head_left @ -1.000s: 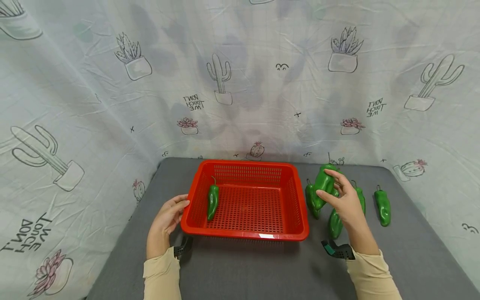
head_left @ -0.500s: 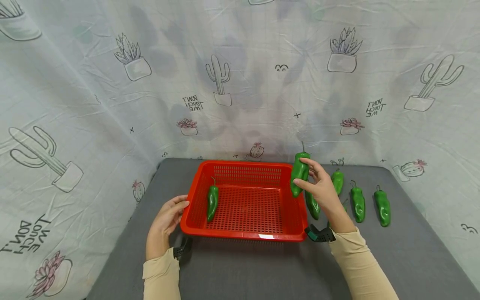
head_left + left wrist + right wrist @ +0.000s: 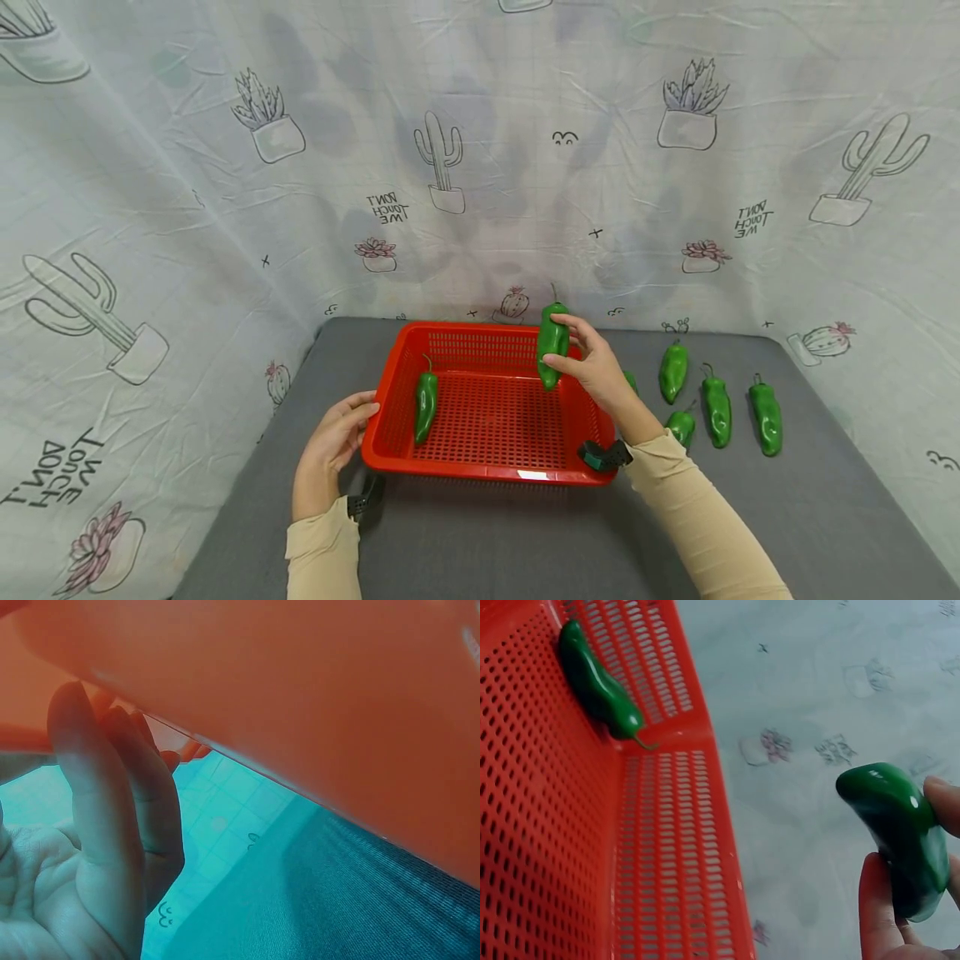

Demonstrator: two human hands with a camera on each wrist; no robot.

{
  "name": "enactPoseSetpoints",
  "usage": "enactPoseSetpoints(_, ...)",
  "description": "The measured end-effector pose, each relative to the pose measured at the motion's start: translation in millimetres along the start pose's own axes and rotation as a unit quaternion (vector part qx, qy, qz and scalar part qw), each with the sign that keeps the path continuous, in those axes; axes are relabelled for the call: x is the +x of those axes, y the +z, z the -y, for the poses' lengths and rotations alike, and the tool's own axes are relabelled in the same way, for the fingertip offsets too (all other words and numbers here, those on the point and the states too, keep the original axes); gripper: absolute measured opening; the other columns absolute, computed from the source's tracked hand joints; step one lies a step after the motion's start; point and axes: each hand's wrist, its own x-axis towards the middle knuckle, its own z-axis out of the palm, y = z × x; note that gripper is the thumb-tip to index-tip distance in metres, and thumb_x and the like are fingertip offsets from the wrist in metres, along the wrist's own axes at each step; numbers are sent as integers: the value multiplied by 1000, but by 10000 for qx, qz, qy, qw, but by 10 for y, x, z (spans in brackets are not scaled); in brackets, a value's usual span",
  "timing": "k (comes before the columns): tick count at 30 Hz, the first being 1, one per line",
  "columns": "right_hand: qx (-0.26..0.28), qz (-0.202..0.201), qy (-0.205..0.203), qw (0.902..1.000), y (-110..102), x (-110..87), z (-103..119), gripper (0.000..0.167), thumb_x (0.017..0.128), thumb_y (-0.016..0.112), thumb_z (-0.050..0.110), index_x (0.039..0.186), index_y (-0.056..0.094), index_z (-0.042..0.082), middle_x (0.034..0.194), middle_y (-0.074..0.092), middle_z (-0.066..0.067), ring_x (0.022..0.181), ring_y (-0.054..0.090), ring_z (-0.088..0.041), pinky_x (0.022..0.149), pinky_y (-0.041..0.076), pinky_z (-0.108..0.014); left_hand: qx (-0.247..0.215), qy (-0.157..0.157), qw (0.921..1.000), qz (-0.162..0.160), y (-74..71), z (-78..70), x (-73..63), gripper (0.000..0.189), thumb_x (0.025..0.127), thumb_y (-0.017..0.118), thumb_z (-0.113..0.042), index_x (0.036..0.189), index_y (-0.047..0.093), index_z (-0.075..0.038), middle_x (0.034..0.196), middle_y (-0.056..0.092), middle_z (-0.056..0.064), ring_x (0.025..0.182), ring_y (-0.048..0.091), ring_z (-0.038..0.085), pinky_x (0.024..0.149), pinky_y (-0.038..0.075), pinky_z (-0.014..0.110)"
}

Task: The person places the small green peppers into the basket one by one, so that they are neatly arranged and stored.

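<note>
My right hand pinches a green pepper between thumb and fingers, stem up, above the right part of a red plastic basket. In the right wrist view the held pepper shows its smooth, curved body. Another green pepper lies inside the basket along its left wall. At the basket's left rim my left hand grips the edge. In the left wrist view, fingers reach up beneath the rim, and the thumb's contact is mostly hidden.
Right of the basket several green peppers lie on the grey table, among them a pepper, a pepper and one far right. One is partly hidden by the right arm. A cactus-print curtain hangs behind the table.
My right hand has carried the pepper leftward from the group on the right, across the basket's right rim. The left hand and the basket have stayed in place.
</note>
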Motion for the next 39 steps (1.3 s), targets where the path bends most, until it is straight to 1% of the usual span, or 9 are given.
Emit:
enactPoseSetpoints(4,90,174,35,9998,123,91,-26,63,87,67,8,142,38,14,139,39,-17,123,44,-34,84,53,-38,-38,-18,10000,16,-1,-3,0,18,96,45,2,112,52,-4,91,70,1,76,68,12,62,57,25)
enactPoseSetpoints(9,175,469,270,9984,273,194,-55,63,89,64,5,144,35,12,142,36,-20,128,40,-38,87,52,-43,-63,-63,10000,1,0,-7,-6,18,96,45,2,111,53,-4,92,70,1,77,68,13,64,57,26)
enactPoseSetpoints(13,85,653,412,9970,382,254,-102,64,88,64,4,145,34,9,142,37,-24,127,40,-41,88,51,-46,-59,-76,10000,-4,8,-5,-11,18,96,45,2,111,53,-4,92,70,2,79,68,13,67,57,27)
enactPoseSetpoints(19,-79,853,520,9950,519,314,-159,63,88,67,10,143,37,15,141,39,-19,128,41,-37,89,50,-45,-58,-46,10000,44,8,1,-4,19,96,44,3,109,55,-6,92,70,1,79,68,13,66,57,26)
enactPoseSetpoints(24,-306,1018,621,9924,646,375,-211,61,86,71,18,140,42,20,138,43,-15,125,44,-34,89,50,-44,-23,-45,10000,-50,11,5,-1,18,96,45,3,108,56,-6,91,70,1,79,68,13,65,57,25)
enactPoseSetpoints(29,-438,1162,683,9899,757,386,-255,60,86,70,16,139,43,17,136,46,-16,123,45,-36,86,52,-42,-22,-72,9999,-70,24,8,0,18,96,46,2,108,57,-7,92,70,0,81,68,13,68,57,26)
enactPoseSetpoints(33,-485,1293,825,9870,868,400,-301,58,85,71,14,137,45,18,134,47,-14,123,46,-34,82,54,-40,-39,-29,10000,-33,16,7,-10,19,96,45,2,107,58,-8,92,70,-1,82,68,12,70,57,26)
enactPoseSetpoints(36,-649,1428,892,9836,945,423,-333,58,85,71,14,137,45,18,133,49,-14,122,47,-33,80,54,-38,-46,18,10000,26,12,2,-11,20,96,45,2,107,58,-8,93,70,-1,82,68,12,70,56,26)
enactPoseSetpoints(39,-854,1558,889,9801,1012,455,-351,58,84,72,15,136,46,17,132,50,-14,120,49,-33,79,54,-37,-42,5,10000,-24,19,-6,-8,19,96,46,1,107,58,-8,92,70,-1,82,68,11,69,56,26)
